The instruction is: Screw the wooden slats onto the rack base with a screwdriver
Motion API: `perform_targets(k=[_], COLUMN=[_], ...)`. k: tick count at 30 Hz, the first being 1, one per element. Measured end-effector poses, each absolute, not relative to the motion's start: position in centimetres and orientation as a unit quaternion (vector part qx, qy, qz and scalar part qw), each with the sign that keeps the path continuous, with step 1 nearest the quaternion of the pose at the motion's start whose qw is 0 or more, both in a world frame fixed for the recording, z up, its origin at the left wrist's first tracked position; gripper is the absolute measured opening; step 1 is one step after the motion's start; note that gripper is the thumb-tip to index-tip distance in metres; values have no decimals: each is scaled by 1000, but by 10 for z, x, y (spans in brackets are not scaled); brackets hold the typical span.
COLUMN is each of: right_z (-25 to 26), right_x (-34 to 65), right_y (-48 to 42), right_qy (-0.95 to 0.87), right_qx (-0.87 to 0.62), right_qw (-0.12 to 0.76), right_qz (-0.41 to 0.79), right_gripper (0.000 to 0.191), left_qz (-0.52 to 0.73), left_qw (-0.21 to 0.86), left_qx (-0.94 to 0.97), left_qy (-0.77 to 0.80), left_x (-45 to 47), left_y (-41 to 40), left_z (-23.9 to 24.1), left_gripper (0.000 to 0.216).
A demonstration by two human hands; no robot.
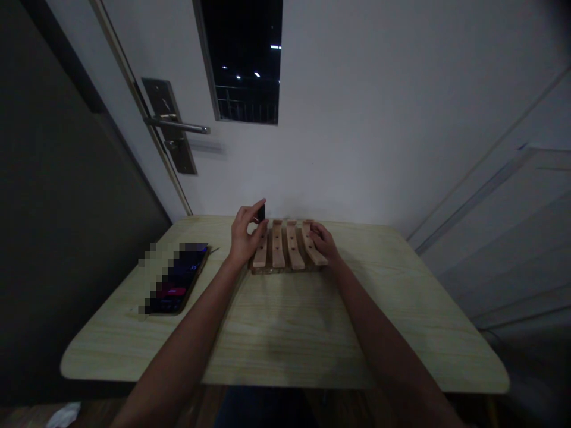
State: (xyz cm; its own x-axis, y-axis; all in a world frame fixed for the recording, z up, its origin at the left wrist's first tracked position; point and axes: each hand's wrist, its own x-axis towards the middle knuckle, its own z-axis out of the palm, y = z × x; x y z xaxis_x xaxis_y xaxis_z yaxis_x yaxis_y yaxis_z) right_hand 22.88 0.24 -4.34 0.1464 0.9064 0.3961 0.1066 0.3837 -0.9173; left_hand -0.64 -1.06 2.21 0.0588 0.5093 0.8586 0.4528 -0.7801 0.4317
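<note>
Several curved wooden strips (292,245) with small dark holes lie side by side on a brownish base (267,271) near the table's far edge. My left hand (243,236) is at the leftmost strip, pinching a small black block-like piece (262,212) between its fingers just above the strip's far end. My right hand (324,240) is closed against the rightmost strip (313,245), its fingers curled at the strip's side and partly hidden.
Everything rests on a pale wood-grain table (276,333) with rounded corners. To the left lies a phone (190,276) with a lit screen, part of it blurred out. Behind the table stands a white door (357,119) with a metal handle (178,125) and a dark window pane (243,59).
</note>
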Motion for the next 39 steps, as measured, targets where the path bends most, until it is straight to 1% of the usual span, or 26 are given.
perform_targets(k=[3, 6, 13, 21, 26, 29, 31, 35, 39], right_z=[-42, -41, -39, -40, -40, -40, -40, -40, -39], right_x=[227, 226, 224, 224, 226, 227, 227, 227, 228], right_y=[1, -1, -3, -3, -2, -1, -1, -1, -2], right_qy=[-568, -569, -574, -570, -574, -572, -572, -574, -577], right_qx=[-448, -448, -447, -444, -447, -452, -453, -459, -462], right_qw=[612, 608, 610, 608, 603, 601, 601, 596, 593], right_qz=[321, 325, 316, 330, 326, 327, 326, 324, 320], right_gripper=[26, 25, 26, 27, 26, 27, 28, 30, 30], left_qz=[601, 603, 596, 612, 609, 606, 605, 606, 599], left_qw=[11, 21, 49, 24, 27, 31, 39, 64, 88], left_qx=[726, 721, 730, 722, 715, 714, 714, 709, 721], left_qy=[334, 341, 332, 321, 342, 350, 351, 355, 337], left_x=[-6, -6, -6, -7, -6, -6, -6, -6, -5], left_y=[-11, -11, -12, -15, -11, -9, -9, -12, -13], left_z=[21, 19, 18, 23, 21, 20, 20, 19, 20], left_gripper=[47, 48, 41, 34, 45, 46, 47, 57, 49])
